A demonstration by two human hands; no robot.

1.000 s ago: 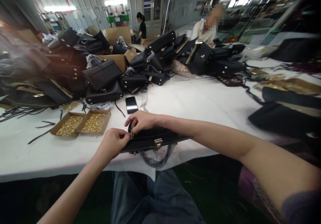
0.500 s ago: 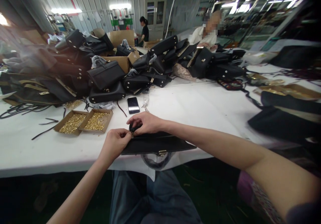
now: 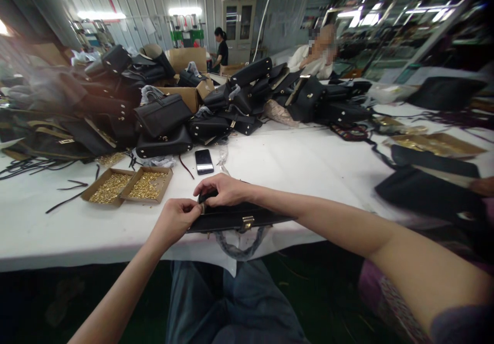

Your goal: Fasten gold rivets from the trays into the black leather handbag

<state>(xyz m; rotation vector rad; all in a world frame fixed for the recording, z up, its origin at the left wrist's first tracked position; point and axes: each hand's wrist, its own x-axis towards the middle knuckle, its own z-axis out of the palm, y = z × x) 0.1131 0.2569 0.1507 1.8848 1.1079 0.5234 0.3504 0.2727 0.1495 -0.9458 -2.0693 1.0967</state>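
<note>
A black handbag (image 3: 227,220) lies at the table's front edge, its gold clasp (image 3: 248,222) and wrapped handle (image 3: 243,254) facing me. At the bag's left end, my left hand (image 3: 178,219) pinches the edge between thumb and forefinger. My right hand (image 3: 222,189) is curled over the same corner from above, its fingers closed on the black leather. The two sets of fingertips meet there. Any small part between them is hidden.
Two cardboard trays of gold hardware (image 3: 148,184) stand to the left, near a phone (image 3: 204,162). Black handbags (image 3: 164,110) are heaped behind. On the right lie another black bag (image 3: 420,192) and a hardware box (image 3: 440,143). A person (image 3: 316,56) sits across the table.
The bag's front edge has tilted, so more of the clasp and handle shows. Both hands keep their grip at the corner. A hand has come into view at the far right.
</note>
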